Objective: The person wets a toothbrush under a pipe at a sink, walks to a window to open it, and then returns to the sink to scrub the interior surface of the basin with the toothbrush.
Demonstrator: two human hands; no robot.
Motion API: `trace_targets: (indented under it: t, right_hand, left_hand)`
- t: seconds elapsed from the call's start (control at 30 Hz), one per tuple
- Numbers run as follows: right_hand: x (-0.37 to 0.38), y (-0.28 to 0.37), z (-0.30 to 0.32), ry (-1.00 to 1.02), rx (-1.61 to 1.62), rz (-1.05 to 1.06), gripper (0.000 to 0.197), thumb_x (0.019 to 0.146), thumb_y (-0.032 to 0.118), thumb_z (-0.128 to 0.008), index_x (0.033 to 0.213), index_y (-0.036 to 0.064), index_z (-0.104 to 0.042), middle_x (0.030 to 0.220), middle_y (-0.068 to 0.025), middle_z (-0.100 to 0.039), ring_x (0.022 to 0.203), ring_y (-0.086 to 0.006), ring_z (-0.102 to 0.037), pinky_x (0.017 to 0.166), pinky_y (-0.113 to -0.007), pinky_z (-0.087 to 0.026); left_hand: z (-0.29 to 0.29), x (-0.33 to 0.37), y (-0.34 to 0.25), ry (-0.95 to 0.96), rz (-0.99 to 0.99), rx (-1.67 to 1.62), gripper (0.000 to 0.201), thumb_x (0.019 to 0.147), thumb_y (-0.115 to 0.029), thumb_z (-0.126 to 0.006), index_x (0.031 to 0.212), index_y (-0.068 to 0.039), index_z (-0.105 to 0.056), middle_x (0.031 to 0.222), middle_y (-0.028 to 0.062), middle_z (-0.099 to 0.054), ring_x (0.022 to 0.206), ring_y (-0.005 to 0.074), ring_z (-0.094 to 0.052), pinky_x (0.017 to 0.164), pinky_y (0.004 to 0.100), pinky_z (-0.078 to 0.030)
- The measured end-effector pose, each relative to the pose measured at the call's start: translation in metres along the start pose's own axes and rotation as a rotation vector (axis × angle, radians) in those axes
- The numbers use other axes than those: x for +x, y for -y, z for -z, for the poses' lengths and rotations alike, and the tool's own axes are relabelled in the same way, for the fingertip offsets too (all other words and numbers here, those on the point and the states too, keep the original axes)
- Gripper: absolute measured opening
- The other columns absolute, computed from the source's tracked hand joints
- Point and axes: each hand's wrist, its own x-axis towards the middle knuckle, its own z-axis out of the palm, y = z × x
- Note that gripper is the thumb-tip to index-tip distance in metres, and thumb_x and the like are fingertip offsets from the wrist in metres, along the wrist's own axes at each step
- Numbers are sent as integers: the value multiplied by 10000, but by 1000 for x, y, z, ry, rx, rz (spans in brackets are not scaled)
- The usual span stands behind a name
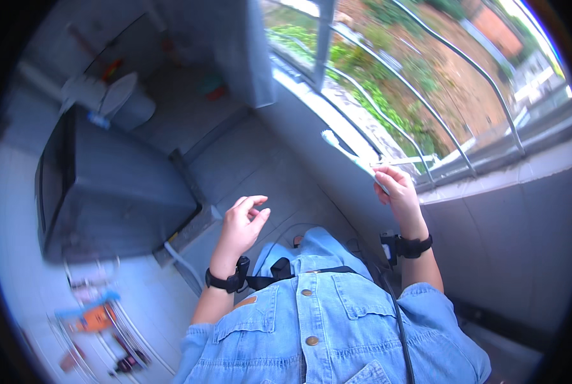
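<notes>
My right hand is closed in a pinch beside the window sill at the right. Between its fingers is a slim brush with a pale handle and a white head, which points away to the upper left. The brush lies over the grey wall just below the window frame. My left hand hangs in the air over the floor, fingers half bent and thumb apart, with nothing in it. Each wrist wears a black strap with a small device. A thin white piece shows just beyond my right fingertips; its kind I cannot make out.
Curved metal bars cross the window at the upper right. A large dark appliance stands at the left, a pale hose beside it. Behind are a toilet and a grey curtain. A wire rack holds items at the lower left.
</notes>
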Motion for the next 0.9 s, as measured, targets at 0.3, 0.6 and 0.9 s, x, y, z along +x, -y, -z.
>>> trace_targets:
  t: [0.3, 0.6, 0.9]
  right_hand:
    - [-78, -36, 19, -644, 145, 96, 158, 874, 107, -502, 945, -2, -593, 604, -2, -528, 441, -27, -408, 403, -153, -324]
    - [-158, -66, -91, -1405, 344, 143, 168, 886, 125, -487, 969, -3, -559, 596, -21, -512, 426, -50, -407, 393, -163, -333]
    - [-219, -95, -198, -1925, 430, 240, 185, 893, 159, -493, 1008, 20, -537, 605, -10, -472, 428, -49, -394, 369, -170, -305]
  left_hand:
    - [-133, 180, 21, 788, -277, 243, 321, 769, -214, -616, 1028, -24, -601, 948, 138, -620, 831, 204, -604, 750, 301, -480]
    - [-278, 240, 23, 1298, -158, 270, 429, 807, -256, -578, 1115, 35, -506, 868, 110, -581, 679, 163, -583, 601, 269, -486]
    - [-324, 242, 20, 1197, 153, 30, 256, 815, -257, -514, 789, -12, -583, 610, 67, -555, 457, 150, -534, 404, 267, -440]
